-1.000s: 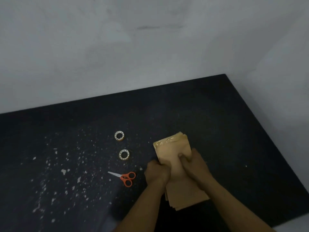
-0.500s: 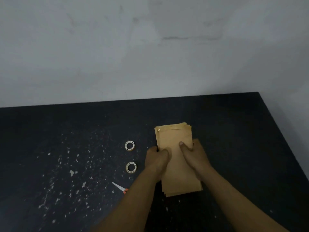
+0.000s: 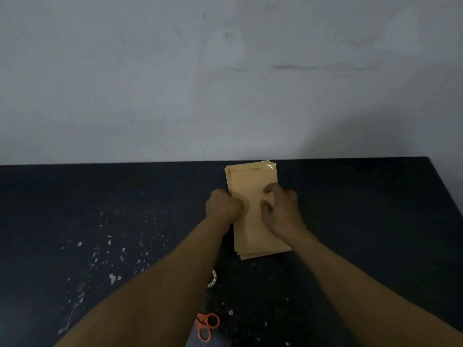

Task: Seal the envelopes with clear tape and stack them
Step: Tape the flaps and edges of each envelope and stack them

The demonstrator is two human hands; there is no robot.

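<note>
While my left hand grips the left edge of the stack of envelopes, fingers curled round it, my right hand sits bent over the right edge, thumb and forefinger tips on the top envelope; whether it truly grips, I cannot tell. The stack lies on the bench, near the wall. Its edges are fanned, so an uneven squeeze could skew them further.

black table — white-flecked | orange scissors lying on it | grey wall
</note>
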